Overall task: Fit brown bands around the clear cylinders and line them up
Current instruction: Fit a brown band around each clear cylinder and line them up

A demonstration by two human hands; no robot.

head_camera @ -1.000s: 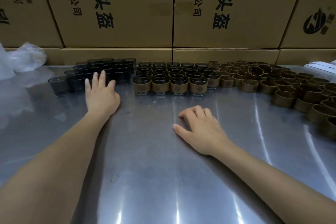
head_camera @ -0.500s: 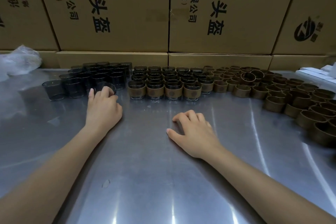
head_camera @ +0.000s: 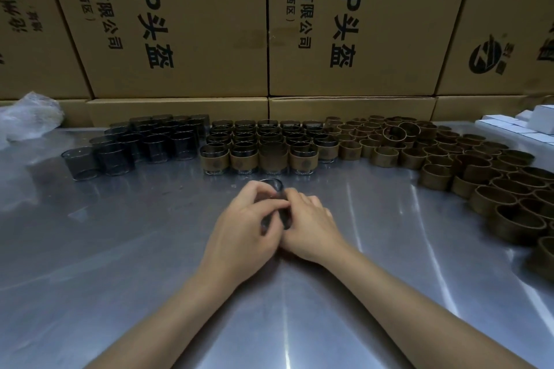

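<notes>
Head view: our left hand (head_camera: 242,228) and right hand (head_camera: 308,225) curl fingers round one clear cylinder (head_camera: 273,189) mid-counter (head_camera: 120,249), before the banded rows (head_camera: 257,153). No band on it. We'd hold it upright, then fetch a brown band (head_camera: 434,177).

Dim, warm indoor light with a strong wide-angle bend

Streaks of white glare run along the metal table (head_camera: 389,249), brightest in the near centre and right, so the light seems to come from overhead. Soft shadows lie beside both forearms. The cardboard boxes (head_camera: 186,24) lean outward at left and right, bowed by the lens. The whole view is slightly soft; the far rows of dark glasses (head_camera: 156,141) merge in murk.
</notes>
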